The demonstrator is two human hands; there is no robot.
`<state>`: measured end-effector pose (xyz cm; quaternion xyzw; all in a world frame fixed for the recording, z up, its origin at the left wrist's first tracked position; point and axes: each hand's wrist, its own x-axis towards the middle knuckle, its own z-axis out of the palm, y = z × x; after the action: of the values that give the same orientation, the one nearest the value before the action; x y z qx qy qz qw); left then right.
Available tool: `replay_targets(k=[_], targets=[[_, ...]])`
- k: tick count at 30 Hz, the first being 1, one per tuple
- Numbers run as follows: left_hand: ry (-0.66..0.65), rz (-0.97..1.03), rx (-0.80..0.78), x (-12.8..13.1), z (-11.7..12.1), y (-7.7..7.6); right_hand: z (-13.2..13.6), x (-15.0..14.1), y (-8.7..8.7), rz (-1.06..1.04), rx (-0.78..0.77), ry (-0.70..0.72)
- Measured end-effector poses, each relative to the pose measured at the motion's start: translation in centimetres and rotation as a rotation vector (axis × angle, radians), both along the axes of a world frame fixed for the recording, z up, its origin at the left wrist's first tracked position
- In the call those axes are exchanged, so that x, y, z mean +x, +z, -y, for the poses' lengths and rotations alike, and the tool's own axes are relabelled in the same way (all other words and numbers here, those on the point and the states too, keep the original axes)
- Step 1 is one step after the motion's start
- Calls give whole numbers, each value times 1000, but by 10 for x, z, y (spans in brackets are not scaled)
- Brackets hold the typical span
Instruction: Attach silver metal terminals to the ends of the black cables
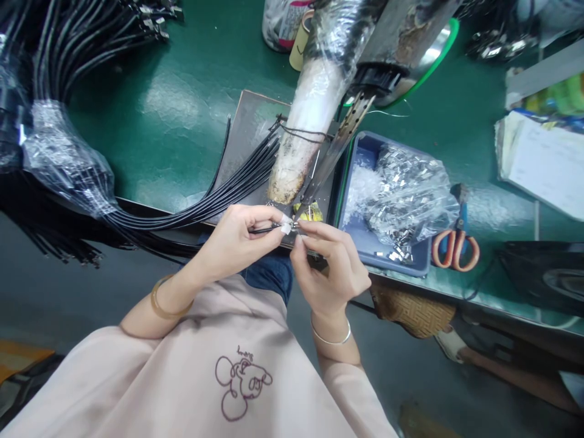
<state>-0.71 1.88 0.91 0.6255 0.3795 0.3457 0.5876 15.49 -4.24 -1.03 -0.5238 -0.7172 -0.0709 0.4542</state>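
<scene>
Left hand (237, 237) is closed in a pinch on one black cable (262, 230), thumb and forefinger near its end, white wraps on both fingertips. Right hand (331, 258) has thumb and forefinger drawn close at the cable's end; cannot tell whether they grip a small part there. Cable lies across the front edge of the bench, its end just below the tip of the iron (331, 152); contact with the tip cannot be told. Handling, judged: cable light, flexible but springy, jacket smooth and perhaps a little slippery; the small metal end likely the delicate part and possibly hot near the iron. Best hold: on the jacket just behind the end, as the left fingers have it. Counts: cable in hand, one; iron, one; white tube (303, 115) beside it, one; plate (249, 115) beneath, one; blue tray (356, 243), one, right of the iron; scissors (456, 246), one pair, just beside the tray; bangles, two, one per wrist. Metal clips (406, 182), bagged and loose in the tray, too many to count; likewise the cable bundle (182, 218) at left.
</scene>
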Motion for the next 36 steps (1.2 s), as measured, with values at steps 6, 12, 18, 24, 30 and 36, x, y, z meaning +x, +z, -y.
replay_targets(k=[6,12,18,24,30,36], targets=[[-20,-47,137,0,10,-3,3,5,2,-92,-115,-5],[99,-129,511,1,26,-18,7,9,1,-239,-101,-15],[114,-46,497,2,33,-23,11,9,4,-383,-233,53],[-63,99,89,-1,29,-11,11,10,2,-486,-279,153],[-164,208,-363,-8,22,-6,25,8,0,-263,-163,-109],[-93,191,-195,-4,31,-12,27,0,13,65,-241,-9]])
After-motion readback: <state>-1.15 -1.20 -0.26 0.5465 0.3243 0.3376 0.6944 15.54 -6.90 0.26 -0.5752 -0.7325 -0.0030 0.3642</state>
